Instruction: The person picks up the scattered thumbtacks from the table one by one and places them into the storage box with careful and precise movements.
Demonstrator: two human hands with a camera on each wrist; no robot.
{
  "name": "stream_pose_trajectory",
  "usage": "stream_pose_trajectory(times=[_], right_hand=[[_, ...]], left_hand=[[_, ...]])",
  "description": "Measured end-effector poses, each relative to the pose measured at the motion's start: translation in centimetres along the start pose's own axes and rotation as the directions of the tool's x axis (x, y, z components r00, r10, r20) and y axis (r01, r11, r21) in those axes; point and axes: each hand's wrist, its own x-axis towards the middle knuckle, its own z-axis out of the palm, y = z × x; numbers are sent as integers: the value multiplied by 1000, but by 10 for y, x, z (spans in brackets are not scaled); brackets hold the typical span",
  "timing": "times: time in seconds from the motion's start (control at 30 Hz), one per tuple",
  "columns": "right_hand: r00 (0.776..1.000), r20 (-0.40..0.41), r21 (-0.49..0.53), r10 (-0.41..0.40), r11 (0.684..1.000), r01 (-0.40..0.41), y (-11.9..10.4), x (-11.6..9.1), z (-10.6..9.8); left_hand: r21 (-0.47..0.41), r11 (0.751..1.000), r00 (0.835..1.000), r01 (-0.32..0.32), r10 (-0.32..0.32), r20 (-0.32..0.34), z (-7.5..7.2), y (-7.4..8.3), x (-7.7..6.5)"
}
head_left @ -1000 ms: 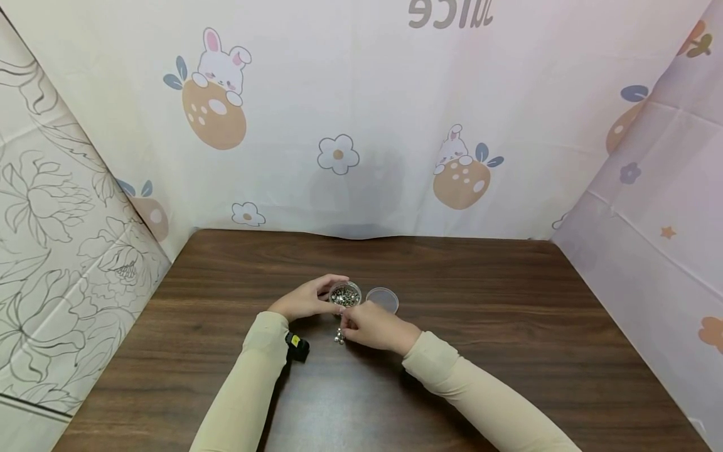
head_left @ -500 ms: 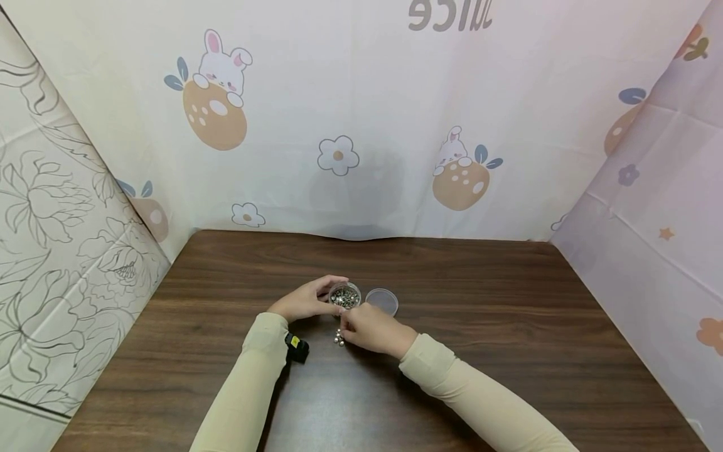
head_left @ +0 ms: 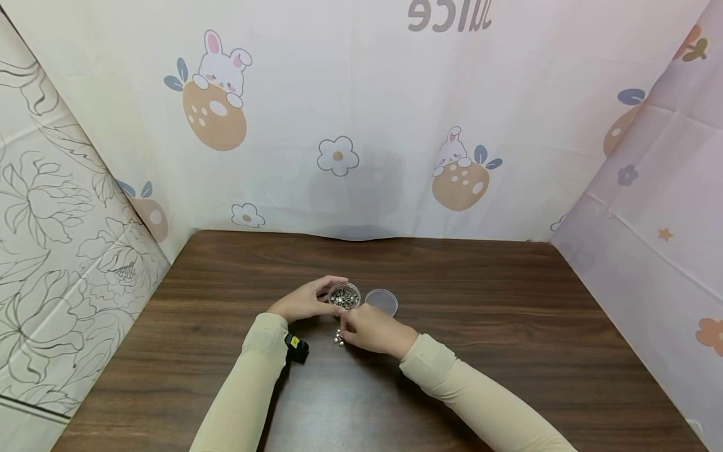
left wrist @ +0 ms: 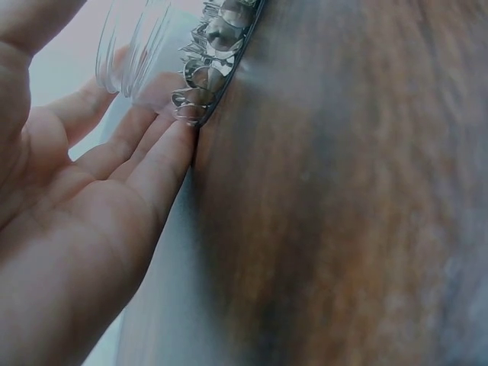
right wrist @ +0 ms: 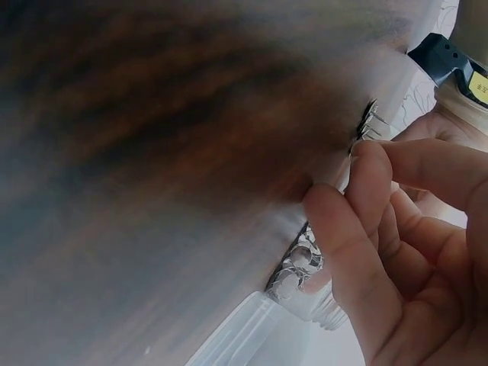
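Curled around a clear round jar, my left hand steadies it on the table. Silver thumbtacks fill the jar's lower part, seen through its wall in the left wrist view. My right hand is low in front of the jar, its fingers bent. A small pile of thumbtacks lies on the table right at its fingertips; points stick up from the pile in the right wrist view. I cannot tell whether a tack is between the fingers.
A clear round lid lies flat just right of the jar. The dark wooden table extends around the hands, with a printed curtain behind it. A black wrist camera sits under the left cuff.
My right hand has shifted very slightly to the left, uncovering a little more of the small pile. The left hand and jar stay in place.
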Motion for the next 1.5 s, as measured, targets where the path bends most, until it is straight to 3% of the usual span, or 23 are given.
stream_pose_trajectory(times=[0.4, 0.53, 0.87, 1.23, 1.5], right_hand=[[1000, 20, 77, -15, 997, 14, 3, -3, -7], [1000, -9, 93, -7, 996, 8, 7, -5, -14], [990, -95, 137, 101, 987, -88, 16, -3, -33], [983, -123, 139, 138, 983, -120, 19, 3, -32], [984, -110, 109, 143, 985, -131, 24, 6, -28]], left_hand=[[6, 1000, 1000, 17, -17, 1, 0, -1, 0], [12, 1000, 1000, 26, -26, -3, 0, 0, -1], [2, 998, 998, 69, -69, -9, 0, 1, -1], [27, 996, 996, 82, -80, -47, -1, -28, 9], [48, 997, 997, 68, -66, -51, -3, -30, 11]])
